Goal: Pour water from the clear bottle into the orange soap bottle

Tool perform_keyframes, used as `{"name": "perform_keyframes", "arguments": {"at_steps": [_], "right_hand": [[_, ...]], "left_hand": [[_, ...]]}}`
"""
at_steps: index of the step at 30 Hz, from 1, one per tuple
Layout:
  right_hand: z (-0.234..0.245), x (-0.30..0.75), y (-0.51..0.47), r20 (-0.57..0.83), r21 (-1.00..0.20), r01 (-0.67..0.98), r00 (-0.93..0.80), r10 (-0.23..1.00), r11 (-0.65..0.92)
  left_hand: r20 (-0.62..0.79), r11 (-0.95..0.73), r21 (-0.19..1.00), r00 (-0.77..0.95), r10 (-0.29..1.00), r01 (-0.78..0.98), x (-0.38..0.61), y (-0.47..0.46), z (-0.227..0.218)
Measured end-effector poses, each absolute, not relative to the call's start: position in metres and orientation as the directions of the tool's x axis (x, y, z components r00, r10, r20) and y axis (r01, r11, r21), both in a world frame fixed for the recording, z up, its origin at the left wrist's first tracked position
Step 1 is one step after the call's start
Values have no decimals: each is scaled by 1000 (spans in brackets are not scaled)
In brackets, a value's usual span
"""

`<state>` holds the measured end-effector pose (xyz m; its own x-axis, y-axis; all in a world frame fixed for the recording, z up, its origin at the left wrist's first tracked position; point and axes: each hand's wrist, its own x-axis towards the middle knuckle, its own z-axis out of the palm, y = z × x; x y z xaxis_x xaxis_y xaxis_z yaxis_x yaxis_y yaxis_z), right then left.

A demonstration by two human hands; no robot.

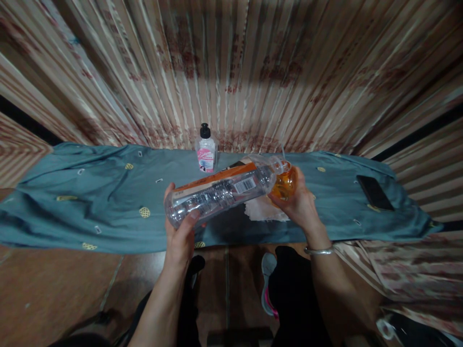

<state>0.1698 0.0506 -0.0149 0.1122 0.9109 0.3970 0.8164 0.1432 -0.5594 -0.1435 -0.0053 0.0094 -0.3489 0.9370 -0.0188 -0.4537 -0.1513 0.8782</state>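
Observation:
A large clear plastic bottle (220, 190) with an orange label and a barcode is tilted nearly flat, its neck to the right. My left hand (183, 231) grips it round its base end. In my right hand (300, 200) is a small container with orange liquid (284, 183), held right by the bottle's mouth; whether the two touch I cannot tell. A silver bangle circles my right wrist. Below the bottle's neck a white cloth (265, 212) lies on the covered surface, partly hidden by the bottle and my right hand.
Behind the large bottle stands a clear bottle with a black cap and pink label (206, 152). A black phone (374, 193) lies at the right on the teal patterned cloth (115, 193). Pleated curtains (231, 72) hang close behind. Tiled floor shows below.

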Motion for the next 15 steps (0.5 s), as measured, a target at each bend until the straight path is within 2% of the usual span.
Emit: {"name": "perform_keyframes", "arguments": {"at_steps": [7,15], "right_hand": [[-12,169,49,370,-572,811,119,922,125],[-15,170,50,406,-546,825,107,907,147]], "left_hand": [[2,-161,876,-332,943,-454,-149,-6,0],[3,-163,870,-326,945,-465,-150,-6,-2]]}}
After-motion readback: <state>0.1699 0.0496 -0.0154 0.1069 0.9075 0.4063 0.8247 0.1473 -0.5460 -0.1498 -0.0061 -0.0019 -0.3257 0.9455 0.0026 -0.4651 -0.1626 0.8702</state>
